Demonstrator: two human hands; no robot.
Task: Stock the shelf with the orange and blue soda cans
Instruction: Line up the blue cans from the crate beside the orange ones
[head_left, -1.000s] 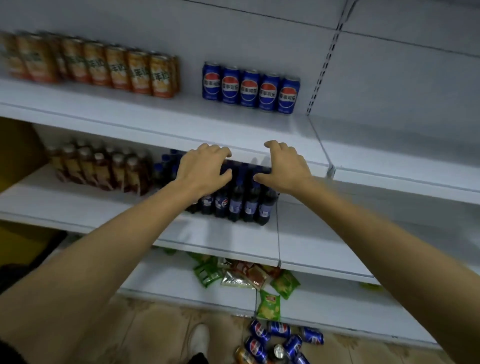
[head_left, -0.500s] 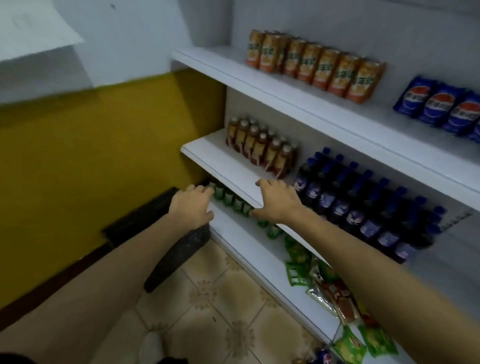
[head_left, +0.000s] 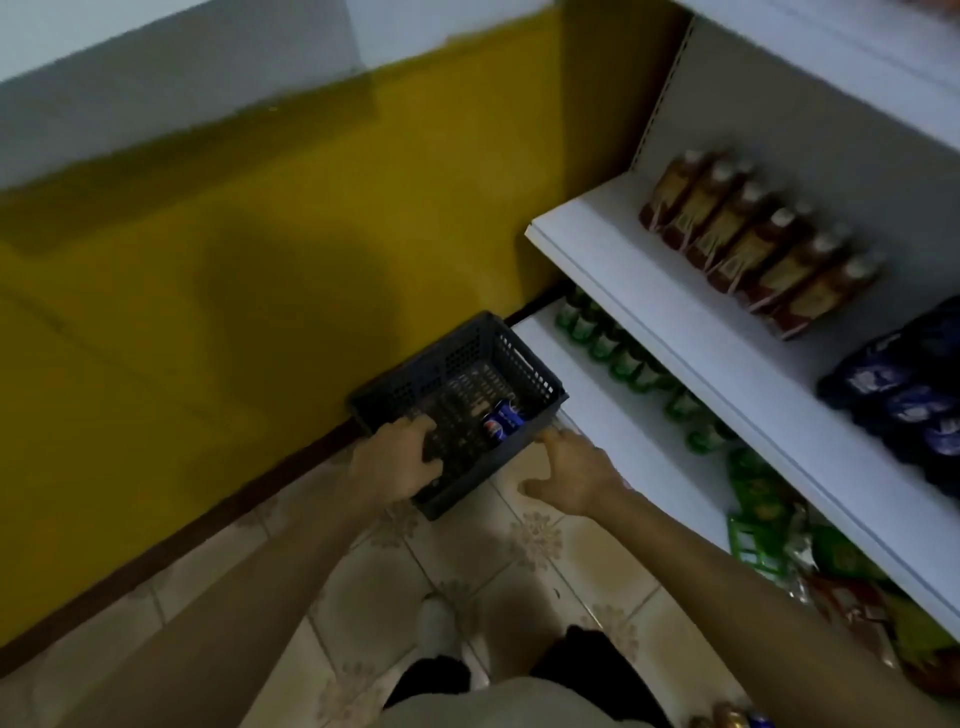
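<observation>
A dark plastic basket (head_left: 519, 364) stands on the tiled floor against the yellow wall, beside the shelf unit's left end. Two blue soda cans (head_left: 501, 422) lie inside it near the right wall. My left hand (head_left: 400, 462) grips the basket's near rim, fingers curled over the edge. My right hand (head_left: 571, 473) is spread at the basket's near right corner, with the index fingertip about touching it. A few loose cans (head_left: 732, 719) show at the bottom edge. The can shelf is out of view.
The white middle shelf (head_left: 649, 291) carries brown tea bottles (head_left: 753, 249) and blue cola bottles (head_left: 914, 395). Below it are green bottles (head_left: 618, 353) and snack packets (head_left: 769, 525). My shoe (head_left: 436, 623) is on the floor tiles.
My view swung left and down from the can shelf to the floor. Both hands dropped from the shelf edge to the basket, and the left hand took hold of its rim.
</observation>
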